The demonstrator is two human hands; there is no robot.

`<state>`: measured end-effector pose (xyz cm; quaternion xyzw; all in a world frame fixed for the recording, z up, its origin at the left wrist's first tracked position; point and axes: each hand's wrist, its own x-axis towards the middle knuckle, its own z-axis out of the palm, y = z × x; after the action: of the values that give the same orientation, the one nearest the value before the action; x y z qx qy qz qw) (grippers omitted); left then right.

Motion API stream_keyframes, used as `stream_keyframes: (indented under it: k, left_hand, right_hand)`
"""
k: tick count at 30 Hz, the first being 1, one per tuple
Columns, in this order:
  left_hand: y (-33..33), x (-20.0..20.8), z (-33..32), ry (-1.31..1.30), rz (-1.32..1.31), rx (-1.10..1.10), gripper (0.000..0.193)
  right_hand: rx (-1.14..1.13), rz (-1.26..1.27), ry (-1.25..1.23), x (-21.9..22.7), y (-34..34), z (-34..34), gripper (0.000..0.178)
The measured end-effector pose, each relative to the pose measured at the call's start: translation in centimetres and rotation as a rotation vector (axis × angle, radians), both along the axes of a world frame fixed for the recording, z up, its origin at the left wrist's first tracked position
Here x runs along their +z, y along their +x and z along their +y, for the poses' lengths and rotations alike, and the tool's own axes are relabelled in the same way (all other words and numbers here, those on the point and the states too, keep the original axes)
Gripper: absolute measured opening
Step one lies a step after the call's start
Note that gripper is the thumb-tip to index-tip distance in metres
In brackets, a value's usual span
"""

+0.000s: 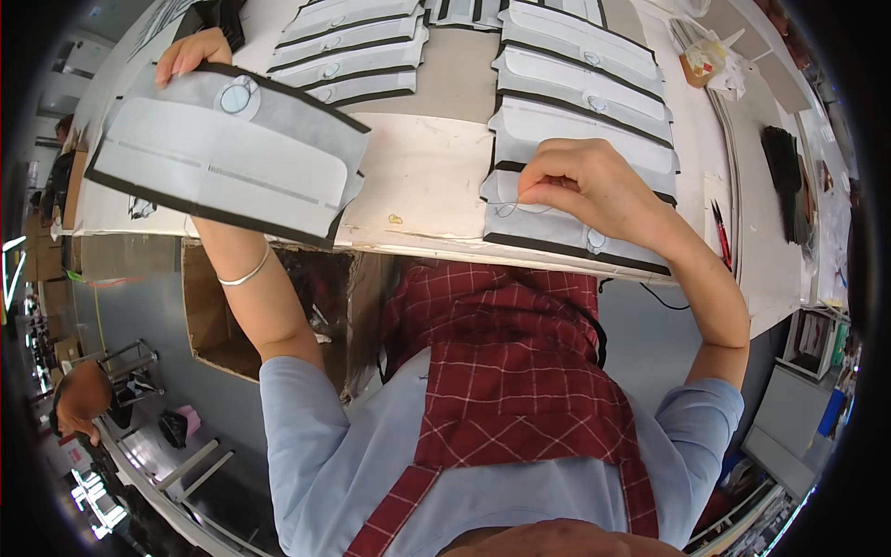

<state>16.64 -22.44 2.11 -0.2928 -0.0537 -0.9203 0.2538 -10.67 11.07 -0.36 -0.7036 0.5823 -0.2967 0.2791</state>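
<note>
My left hand grips a flat, pale grey panel by its far edge, raised above the left side of the table. The panel has black borders, a slit along its middle and a clear round disc near the far edge. My right hand is closed in a pinch over the nearest panel of the right-hand row. A thin curved line, perhaps thread, shows by its fingertips; what they hold is too small to make out.
Overlapping panels of the same kind form a right row and a far-left row. Red tweezers or a pen, a black brush-like bundle and an amber container lie at the right. Below the table stands an open cardboard box.
</note>
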Motion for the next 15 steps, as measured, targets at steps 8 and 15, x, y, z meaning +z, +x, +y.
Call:
stream_keyframes:
  k: [8,15]
  left_hand:
    - [6.9,-3.7,-4.5,-0.129,0.186,0.106,0.019]
    - [13.7,2.1,-1.6,-0.068,-0.163,0.285,0.030]
  right_hand:
    - [-0.055,0.146,-0.054,-1.8,0.5,1.2,0.009]
    - [-0.194,-0.003,-0.168,2.1,1.9,1.8,0.005]
